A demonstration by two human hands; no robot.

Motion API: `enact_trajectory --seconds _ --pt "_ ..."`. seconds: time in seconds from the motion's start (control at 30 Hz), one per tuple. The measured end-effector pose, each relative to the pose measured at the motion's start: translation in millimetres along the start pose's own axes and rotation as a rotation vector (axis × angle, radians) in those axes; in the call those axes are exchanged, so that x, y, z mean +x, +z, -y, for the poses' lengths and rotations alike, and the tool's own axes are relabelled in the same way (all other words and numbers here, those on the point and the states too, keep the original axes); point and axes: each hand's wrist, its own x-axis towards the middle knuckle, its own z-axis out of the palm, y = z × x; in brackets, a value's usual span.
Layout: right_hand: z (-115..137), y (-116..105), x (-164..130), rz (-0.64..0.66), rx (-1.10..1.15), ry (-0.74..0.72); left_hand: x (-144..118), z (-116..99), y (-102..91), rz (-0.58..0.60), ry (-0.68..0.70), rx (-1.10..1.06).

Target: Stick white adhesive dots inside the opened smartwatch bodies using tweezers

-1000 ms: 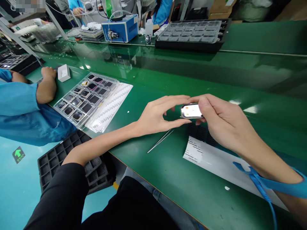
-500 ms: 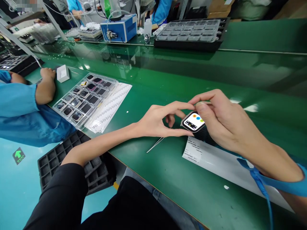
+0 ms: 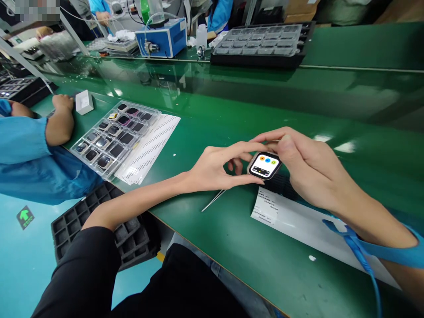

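Note:
A smartwatch body (image 3: pixel 265 167) with a lit screen, without a strap, is held above the green bench between both hands. My left hand (image 3: pixel 217 167) grips its left side, thumb along the lower edge and index finger across the top. At the upper right corner, my right hand (image 3: pixel 313 172) pinches the watch with thumb and fingers; the fingertips behind it are partly hidden. White and coloured icons and a dark strip show on the screen. Below my left hand lie tweezers (image 3: pixel 212 202), their far end hidden. A blue wrist strap (image 3: pixel 391 251) with a cord circles my right wrist.
A printed white sheet (image 3: pixel 298 225) lies under my right arm. To the left, a clear tray (image 3: pixel 114 170) of watch parts rests on printed paper, near a white box (image 3: pixel 84 102) and a co-worker's arm (image 3: pixel 61 121). Black trays (image 3: pixel 69 227) stand below the bench edge.
My right thumb has shifted off the screen to the upper right corner, so the whole display now shows. The watch has turned slightly; my left hand stays around it.

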Motion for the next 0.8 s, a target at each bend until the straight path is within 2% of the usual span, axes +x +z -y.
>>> enact_trajectory --seconds 0.23,0.5,0.63,0.8 --pt "-4.9 2.6 2.6 -0.015 0.106 0.03 3.3 3.6 0.4 -0.116 0.023 0.08" --pt "1.2 0.3 1.9 -0.002 0.046 0.031 2.1 7.6 2.5 -0.156 0.102 0.179" --pt "2.1 1.2 4.0 -0.01 0.066 0.032 2.7 6.4 -1.6 -0.101 0.08 0.165" --pt "-0.3 6.7 4.3 -0.018 0.149 0.087 2.0 2.6 -2.1 -0.01 -0.043 0.227"
